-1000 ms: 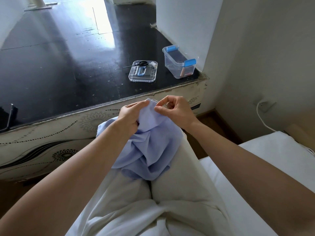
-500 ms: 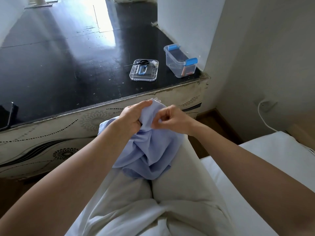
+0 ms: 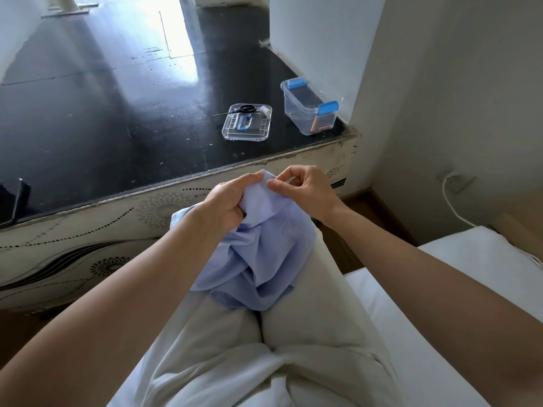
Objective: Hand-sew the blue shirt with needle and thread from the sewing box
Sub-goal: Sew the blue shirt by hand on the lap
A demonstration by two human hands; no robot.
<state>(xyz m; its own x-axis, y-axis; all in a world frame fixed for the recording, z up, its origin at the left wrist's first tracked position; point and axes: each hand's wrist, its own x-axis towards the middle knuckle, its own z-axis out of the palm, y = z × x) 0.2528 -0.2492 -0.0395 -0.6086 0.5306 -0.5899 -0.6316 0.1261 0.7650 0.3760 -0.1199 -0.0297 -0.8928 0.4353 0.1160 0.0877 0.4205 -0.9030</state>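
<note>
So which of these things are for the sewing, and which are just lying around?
For the sewing:
blue shirt
left hand
right hand
sewing box
lid
scissors
white thread spool

Just lying about:
phone
white cable

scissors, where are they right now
In the head view the scissors lie across the far edge of the clear lid on the black table, beside the white thread spool and left of the open sewing box.

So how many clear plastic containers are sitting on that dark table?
2. A flat tray holding scissors and a thread spool, and a deeper box with blue clips right of it, near the wall.
</note>
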